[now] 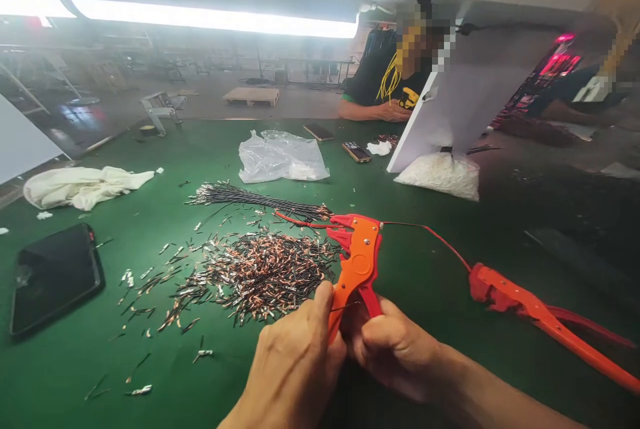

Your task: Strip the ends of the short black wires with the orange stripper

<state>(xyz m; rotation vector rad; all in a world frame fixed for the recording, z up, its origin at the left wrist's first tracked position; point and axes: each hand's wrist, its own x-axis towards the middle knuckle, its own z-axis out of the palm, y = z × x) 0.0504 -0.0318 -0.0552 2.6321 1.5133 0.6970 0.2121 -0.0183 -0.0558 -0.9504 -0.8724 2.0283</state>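
An orange and red wire stripper (361, 259) stands upright between my hands, its jaws facing left. My left hand (295, 356) is closed round the lower orange handle, thumb pressed on it. Round the red handle side, my right hand (400, 349) is closed too, its fingers partly hidden. A short dark wire end (346, 307) shows by my left thumb; which hand holds it I cannot make out. Left of the tool lies a heap of short black wire pieces (270, 269) with copper and silvery ends. Behind it is a bundle of long black wires (260, 199).
A second wire stripper (520, 296) lies at the right, a red cord (440, 236) beside it. Phones (55, 279), a white cloth (83, 186), a clear plastic bag (283, 157) and a filled bag (440, 174) rest on the green table. A co-worker (375, 82) sits opposite, beside a white panel (465, 89).
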